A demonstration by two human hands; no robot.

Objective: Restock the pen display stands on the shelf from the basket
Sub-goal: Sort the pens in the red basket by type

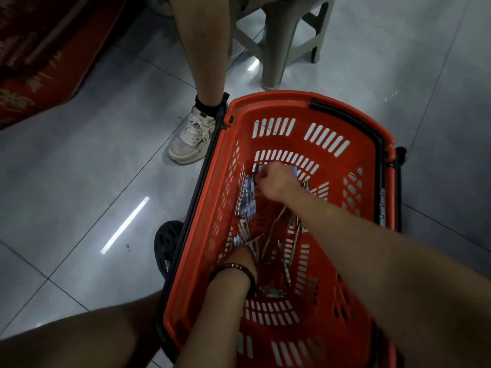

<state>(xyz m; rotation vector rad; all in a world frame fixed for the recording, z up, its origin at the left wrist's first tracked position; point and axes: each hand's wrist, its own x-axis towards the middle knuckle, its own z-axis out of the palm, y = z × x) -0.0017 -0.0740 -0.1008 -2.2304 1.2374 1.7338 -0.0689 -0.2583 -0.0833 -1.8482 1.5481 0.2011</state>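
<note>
Red basket (265, 103) held loose pens (248, 193); right hand (273, 181) seemingly pinched some for restocking; left hand (240, 258) reached among others, grip hidden.

Glossy grey tiled floor (79, 181), crossed by thin dark joint lines running on the diagonal. Dim overall, with the bright white streak of a strip light's reflection (125, 225) on a tile at centre left and a shorter gleam (253, 65) near the top, just beside a stool leg. A few dark specks (127, 246) on the tile close to the long streak. Red mat (39, 49) with a gold pattern in the upper left corner, its edge cutting slantwise across the tiles. Grey plastic stool (281, 35) at top centre, legs splayed, standing on the floor. No wall or window in view.
</note>
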